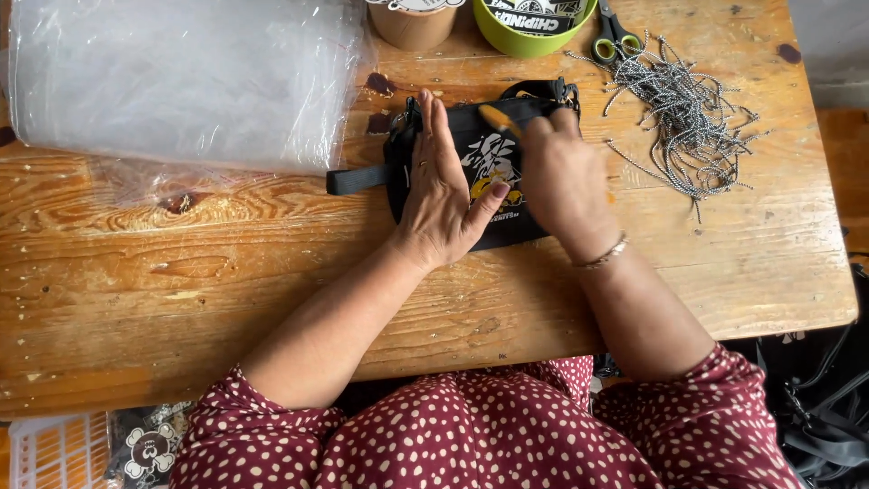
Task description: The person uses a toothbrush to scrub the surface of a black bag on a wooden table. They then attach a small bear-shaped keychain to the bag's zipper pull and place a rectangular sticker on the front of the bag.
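A small black pouch bag [484, 156] with a white and yellow print lies on the wooden table [226, 272]. My left hand [441, 186] rests flat on its left half, fingers stretched out and pressing down. My right hand [563, 177] sits on the bag's right side and holds a thin orange-handled tool [497, 119] whose tip points toward the bag's top edge. A black strap [355, 178] sticks out to the left of the bag.
A stack of clear plastic bags [181, 77] fills the far left. A pile of black-and-white cords [683, 113] lies at the far right, with green-handled scissors [614, 34], a green bowl [529, 32] and a brown cup [412, 23] along the far edge.
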